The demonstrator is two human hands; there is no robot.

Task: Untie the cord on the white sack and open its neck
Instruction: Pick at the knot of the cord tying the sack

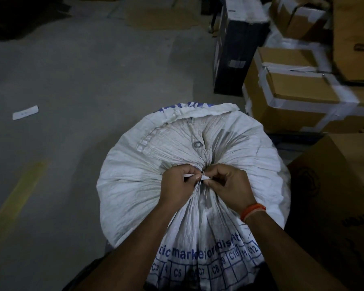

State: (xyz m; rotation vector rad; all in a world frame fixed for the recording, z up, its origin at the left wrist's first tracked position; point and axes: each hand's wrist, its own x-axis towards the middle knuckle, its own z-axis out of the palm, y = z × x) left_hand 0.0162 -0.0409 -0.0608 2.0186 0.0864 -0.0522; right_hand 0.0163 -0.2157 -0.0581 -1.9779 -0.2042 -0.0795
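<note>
A large white woven sack (135, 175) with blue printing stands full in front of me, its neck gathered into tight pleats at the middle. A thin white cord (202, 178) is wound around the gathered neck. My left hand (177, 185) pinches one strand of the cord at the knot. My right hand (229, 185), with an orange band at the wrist, pinches the cord from the other side. The two hands nearly touch at the knot. The loose neck fabric hangs toward me below the hands.
Taped cardboard boxes (298, 91) are stacked to the right, with a black box (233, 55) behind them and another carton (340, 185) close at right. Grey concrete floor (82, 80) spreads to the left, with a paper scrap (25, 112) and a yellow line (15, 202).
</note>
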